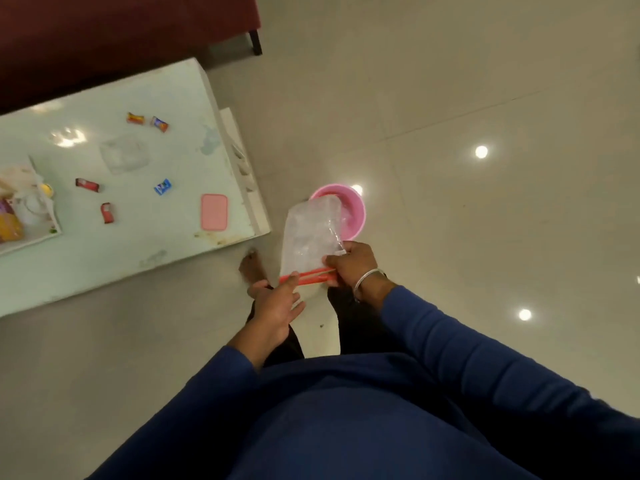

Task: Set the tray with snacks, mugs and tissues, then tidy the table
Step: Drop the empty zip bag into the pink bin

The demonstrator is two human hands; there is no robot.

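The person stands beside the table, both blue sleeves reaching forward and down over the floor. The left hand (275, 306) is held palm down, its fingers loosely spread, and only the fingertips meet the orange zip strip at the near end of a clear plastic bag (310, 233). The right hand (349, 263) pinches the same strip from the other side, thumb and fingers pressed together on the bag's corner, wrist bent inward with a bangle showing. The bag hangs between the two sets of fingers and stretches away from them, its far end over a pink bin (353, 209) on the floor just beyond.

This looks like the tidying part of the job: the bag is being opened or sealed at its strip, and which of the two cannot be told. The next move likely calls for both hands to grip opposite lips of the strip firmly.

Farther off, to the left of the fingers, the white table (104, 265) holds scattered snack packets (162, 186), a pink lid (214, 212), another clear bag (123, 154), and the tray (55, 230) at its far left edge, partly loaded. Those loose snacks appear not yet gathered.
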